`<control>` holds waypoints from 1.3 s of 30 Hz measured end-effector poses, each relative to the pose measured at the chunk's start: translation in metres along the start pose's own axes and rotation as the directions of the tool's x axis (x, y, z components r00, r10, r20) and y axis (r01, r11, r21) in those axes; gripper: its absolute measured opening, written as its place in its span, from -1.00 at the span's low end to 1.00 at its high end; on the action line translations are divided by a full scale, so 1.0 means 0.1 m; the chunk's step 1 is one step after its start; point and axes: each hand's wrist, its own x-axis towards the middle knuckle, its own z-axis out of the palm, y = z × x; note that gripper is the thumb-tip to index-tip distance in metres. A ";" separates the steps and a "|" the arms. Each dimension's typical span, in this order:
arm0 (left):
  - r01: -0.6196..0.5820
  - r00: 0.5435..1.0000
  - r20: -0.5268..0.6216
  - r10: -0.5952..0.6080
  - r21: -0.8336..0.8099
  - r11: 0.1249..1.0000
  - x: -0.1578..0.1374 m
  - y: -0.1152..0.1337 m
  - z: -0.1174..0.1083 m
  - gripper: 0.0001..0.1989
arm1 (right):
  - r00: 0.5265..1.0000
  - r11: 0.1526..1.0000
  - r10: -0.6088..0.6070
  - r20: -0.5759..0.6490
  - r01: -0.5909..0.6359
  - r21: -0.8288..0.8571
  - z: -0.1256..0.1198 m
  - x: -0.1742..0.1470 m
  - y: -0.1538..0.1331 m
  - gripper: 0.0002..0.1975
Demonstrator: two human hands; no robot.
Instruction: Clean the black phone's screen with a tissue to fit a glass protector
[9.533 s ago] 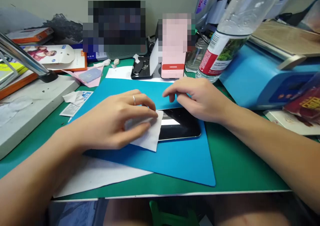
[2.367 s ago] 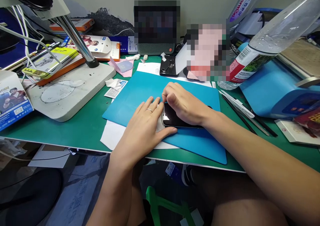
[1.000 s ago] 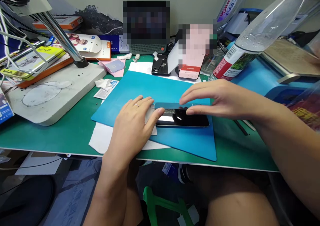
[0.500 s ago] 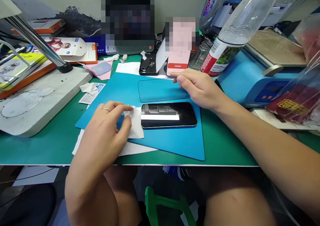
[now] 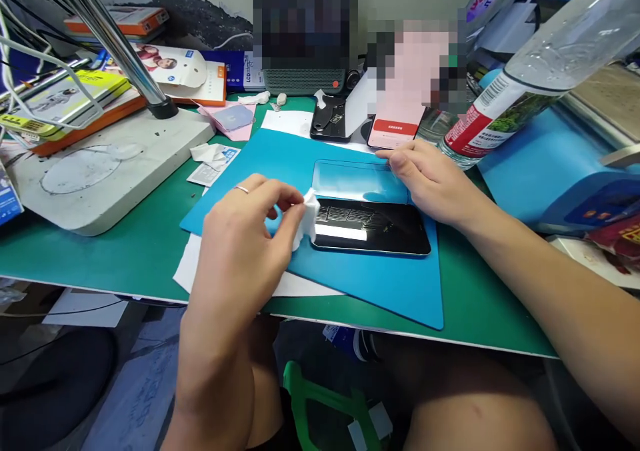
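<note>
My left hand (image 5: pixel 255 224) pinches a white tissue (image 5: pixel 309 218) between thumb and fingers, by the left end of a smartphone (image 5: pixel 373 230). The phone lies screen up on a blue mat (image 5: pixel 365 284), with bright reflections across its dark glass. Just behind it is a clear, dark-edged screen protector (image 5: pixel 357 179), its near edge close to the phone's far edge. My right hand (image 5: pixel 430 174) is closed at the protector's right end, thumb and fingers together at its far corner. The exact contact there is partly hidden.
A lamp base (image 5: pixel 110 171) stands left on the green table (image 5: pixel 100 258). Behind the mat are a black phone case (image 5: pixel 329 119) and a propped phone with a pink screen (image 5: pixel 397 118). A tilted plastic bottle (image 5: pixel 500 108) and a blue machine (image 5: pixel 545 171) are at the right.
My left hand has lifted the tissue off the mat and bunched it beside the phone. The screen protector now shows a pale reflection. The whole view has shifted, with things appearing further right.
</note>
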 end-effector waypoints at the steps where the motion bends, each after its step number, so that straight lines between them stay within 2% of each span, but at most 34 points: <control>1: -0.036 0.999 0.021 0.035 0.012 0.999 -0.01 0.02 0.03 -0.89 | 1.000 1.000 -0.010 -0.001 0.010 -0.011 0.00 0.00 0.00 -0.22; 3: -0.151 0.982 0.127 0.140 0.076 0.986 -0.05 0.08 0.10 -0.79 | 0.999 0.999 -0.034 -0.014 0.033 -0.037 -0.01 0.01 -0.01 -0.22; 5: -0.269 0.940 0.255 0.225 0.152 0.951 -0.12 0.19 0.19 -0.68 | 0.998 0.998 -0.047 -0.034 0.046 -0.054 -0.02 0.00 -0.03 -0.21; 8: -0.314 0.911 0.336 0.237 0.194 0.929 -0.27 0.42 0.36 -0.40 | 0.996 0.996 -0.073 -0.054 0.071 -0.052 -0.03 -0.02 -0.06 -0.23; 11: -0.362 0.869 0.405 0.283 0.133 0.923 -0.41 0.66 0.55 -0.21 | 0.994 0.995 -0.097 -0.044 0.096 -0.025 -0.04 -0.04 -0.09 -0.25; 14: -0.391 0.852 0.418 0.316 0.107 0.914 -0.47 0.79 0.69 -0.13 | 0.993 0.994 -0.110 -0.035 0.110 -0.006 -0.03 -0.06 -0.08 -0.27; 16: -0.400 0.855 0.400 0.332 0.099 0.911 -0.45 0.77 0.71 -0.13 | 0.991 0.992 -0.126 -0.034 0.125 -0.016 -0.02 -0.07 -0.05 -0.29; 19: -0.380 0.884 0.343 0.319 0.128 0.916 -0.39 0.62 0.62 -0.18 | 0.989 0.990 -0.139 -0.045 0.138 -0.018 -0.03 -0.09 -0.05 -0.39; 22: -0.349 0.911 0.304 0.277 0.214 0.912 -0.34 0.48 0.49 -0.26 | 0.981 0.984 -0.180 -0.067 0.179 -0.020 -0.18 -0.15 -0.25 -0.55; 25: -0.337 0.909 0.329 0.254 0.225 0.914 -0.31 0.49 0.48 -0.24 | 0.969 0.967 -0.230 -0.087 0.217 -0.133 -0.59 -0.37 -0.57 -0.67; 27: -0.368 0.877 0.391 0.278 0.174 0.913 -0.30 0.58 0.54 -0.23 | 0.976 0.944 -0.168 -0.140 0.119 -0.307 -1.02 -0.60 -0.66 -0.71; 28: -0.395 0.852 0.424 0.307 0.135 0.909 -0.29 0.64 0.59 -0.25 | 0.969 0.916 -0.123 -0.214 0.027 -0.400 -1.27 -0.72 -0.63 -0.74; 30: -0.451 0.805 0.459 0.375 0.064 0.890 -0.28 0.74 0.68 -0.29 | 0.898 0.835 -0.011 -0.441 -0.234 -0.497 -1.81 -0.94 -0.40 -0.80; 32: -0.475 0.791 0.454 0.411 0.033 0.879 -0.28 0.80 0.73 -0.32 | 0.761 0.733 0.218 -0.611 -0.541 -0.413 -2.33 -1.08 -0.03 -0.86; 33: -0.478 0.790 0.450 0.416 0.028 0.878 -0.28 0.80 0.73 -0.33 | 0.707 0.645 0.341 -0.620 -0.655 -0.392 -2.56 -1.12 0.16 -0.87; 35: -0.474 0.795 0.447 0.411 0.033 0.880 -0.30 0.75 0.68 -0.35 | 0.626 0.454 0.515 -0.585 -0.778 -0.434 -2.90 -1.13 0.45 -0.85; 37: -0.452 0.811 0.443 0.383 0.058 0.890 -0.30 0.64 0.59 -0.38 | 0.620 0.434 0.619 -0.482 -0.782 -0.448 -3.07 -1.10 0.59 -0.88; 39: -0.416 0.836 0.432 0.339 0.096 0.904 -0.29 0.53 0.49 -0.40 | 0.628 0.449 0.703 -0.336 -0.757 -0.475 -3.10 -1.05 0.59 -0.77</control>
